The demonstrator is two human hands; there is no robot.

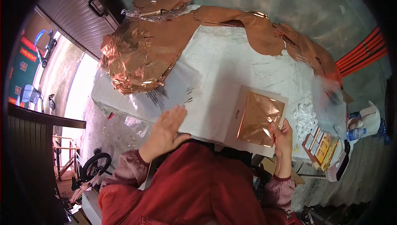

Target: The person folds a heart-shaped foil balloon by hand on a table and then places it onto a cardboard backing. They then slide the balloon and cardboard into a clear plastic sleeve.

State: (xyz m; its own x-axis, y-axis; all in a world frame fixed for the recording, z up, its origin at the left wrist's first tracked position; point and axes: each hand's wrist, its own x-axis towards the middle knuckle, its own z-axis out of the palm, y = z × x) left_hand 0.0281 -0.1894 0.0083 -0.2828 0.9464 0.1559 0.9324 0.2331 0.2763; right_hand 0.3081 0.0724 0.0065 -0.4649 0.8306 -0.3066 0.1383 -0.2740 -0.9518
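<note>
My right hand (283,136) grips the lower right edge of a pale flat card or sleeve (235,132), together with a folded sheet of shiny copper foil (261,115) lying on it. My left hand (168,128) is spread, palm down, near the table's front edge. Its fingertips are beside a clear plastic bag (171,90) with dark printed marks. Whether they touch the bag, I cannot tell. Further left on the white-covered table (211,64) is a large crumpled piece of copper foil (140,59).
Brown and copper sheets (264,35) run along the far edge. White string (305,119), a yellow and red box (322,146) and clear bags (331,105) sit at the right. A plastic bottle (356,133) stands beyond; a bicycle wheel (97,165) is at lower left.
</note>
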